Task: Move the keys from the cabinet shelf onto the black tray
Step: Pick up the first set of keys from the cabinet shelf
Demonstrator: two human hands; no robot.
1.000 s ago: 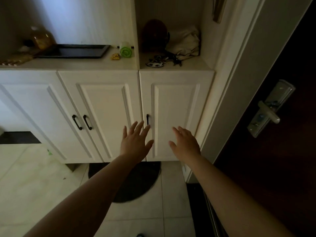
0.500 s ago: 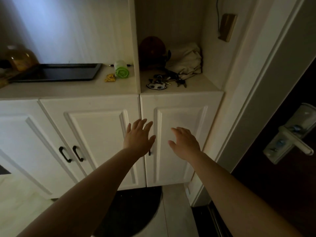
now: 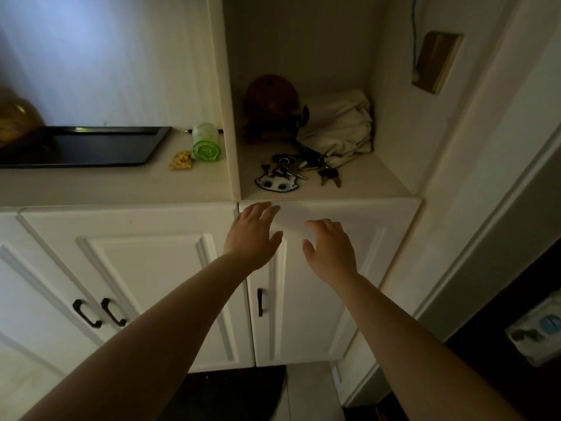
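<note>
A bunch of keys point(image 3: 303, 171) with a white cartoon fob lies on the cabinet shelf point(image 3: 370, 186), in the open niche right of a white divider. The black tray point(image 3: 91, 147) rests on the counter to the left, with nothing visible on it. My left hand point(image 3: 253, 235) is raised in front of the cabinet doors just below the shelf edge, fingers spread and holding nothing. My right hand point(image 3: 329, 247) hovers beside it, a little lower and to the right, also open. Both hands are below the keys and apart from them.
Behind the keys sit a dark round object point(image 3: 270, 101) and a crumpled pale cloth point(image 3: 340, 123). A green roll point(image 3: 206, 144) and a small yellow item point(image 3: 181, 161) lie between tray and divider. An amber jar point(image 3: 15, 120) stands at far left. A door handle point(image 3: 537, 329) is at right.
Both hands have risen from the lower cabinet doors to just under the shelf edge. The view has moved closer to the cabinet, so shelf and keys look larger.
</note>
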